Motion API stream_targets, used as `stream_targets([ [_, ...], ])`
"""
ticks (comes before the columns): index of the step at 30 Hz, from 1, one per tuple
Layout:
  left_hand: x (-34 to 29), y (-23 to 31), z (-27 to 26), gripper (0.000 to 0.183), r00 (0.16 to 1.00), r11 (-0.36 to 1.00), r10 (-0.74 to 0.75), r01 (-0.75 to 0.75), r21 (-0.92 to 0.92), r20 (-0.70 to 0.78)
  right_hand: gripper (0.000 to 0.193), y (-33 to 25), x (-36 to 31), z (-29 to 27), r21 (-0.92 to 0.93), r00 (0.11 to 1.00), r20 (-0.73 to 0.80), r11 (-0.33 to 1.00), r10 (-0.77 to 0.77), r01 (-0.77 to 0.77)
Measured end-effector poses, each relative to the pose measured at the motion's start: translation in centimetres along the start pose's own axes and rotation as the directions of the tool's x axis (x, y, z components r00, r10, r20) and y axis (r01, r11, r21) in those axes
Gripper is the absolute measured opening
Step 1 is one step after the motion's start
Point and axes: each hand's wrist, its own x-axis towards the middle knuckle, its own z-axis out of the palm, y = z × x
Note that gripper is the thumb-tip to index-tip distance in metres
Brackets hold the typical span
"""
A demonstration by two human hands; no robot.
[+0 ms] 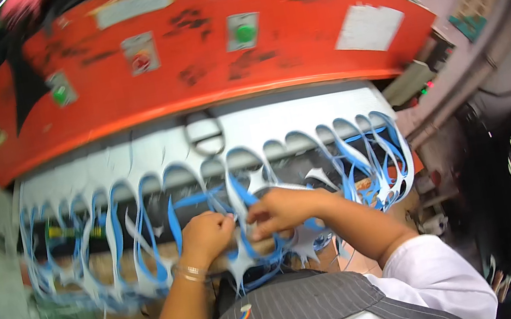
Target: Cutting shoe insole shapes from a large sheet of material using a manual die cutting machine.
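A blue-and-white sheet (pixel 239 263), cut through with rows of rounded openings, hangs in thin strips over the front of the white work surface (pixel 156 136). My left hand (pixel 207 240) is closed, its thumb and fingers pinching a strip near the middle. Just to its right, my right hand (pixel 288 210) has its fingers curled round the neighbouring strips, somewhat blurred. A dark metal cutting die (pixel 189 137), a loop with a crossbar, lies on the white surface beyond my hands.
Behind the surface stands a wide red machine beam (pixel 206 72) with green buttons (pixel 244 33) and a red button (pixel 141 61). Whitish cloth or sheeting (pixel 3 258) hangs at the left. A pipe (pixel 462 89) runs along the right wall.
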Motion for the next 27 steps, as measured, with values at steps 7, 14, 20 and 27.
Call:
stream_targets([
  [7,16.6,-6.8,3.1,0.016,0.901,0.977,0.213,-0.205,0.061,-0.377,0.039,10.3,23.4,-9.6,-0.612,0.836,-0.424,0.791,-0.348,0.019],
  [14,16.7,-8.6,4.1,0.019,0.865,0.941,0.322,-0.336,0.031,-0.385,0.038,10.9,28.9,-10.9,-0.747,0.938,-0.200,0.663,-0.283,0.041],
  [20,16.6,-6.5,3.6,0.036,0.746,0.925,0.277,-0.378,-0.043,-0.605,0.014,12.7,30.4,-10.9,-0.815,0.806,-0.221,0.558,-0.549,0.157],
  [27,13.9,-6.5,4.3,0.049,0.937,0.917,0.196,-0.070,0.393,-0.288,0.019,13.4,25.2,-12.0,-0.496,0.141,-0.716,0.640,-0.684,0.588],
])
